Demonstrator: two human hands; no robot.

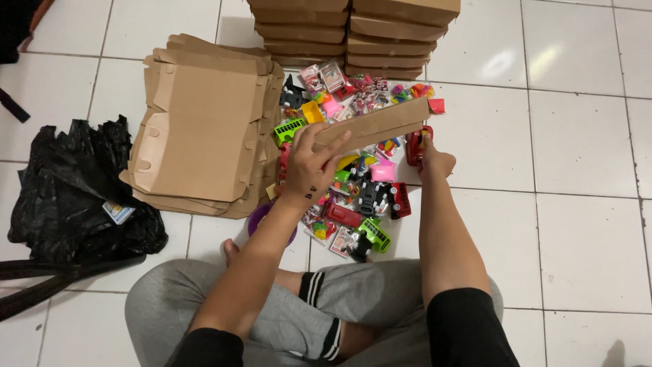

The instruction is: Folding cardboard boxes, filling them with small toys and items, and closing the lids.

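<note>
Head view: left hand fingers clamped on flat cardboard box, held above toy pile mid-floor. Right hand fingers closed around red toy car at box's far end. Advice: keep box level, support both ends, clear of toys.

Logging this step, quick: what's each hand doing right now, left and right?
Left hand: closed on the folded cardboard box.
Right hand: closed on a red toy car.

Sleeves: black, short, ending above the elbows.
Trousers: grey, with black-and-white striped cuffs.
Left hand: small dark wrist marking.
Feet: bare.
</note>
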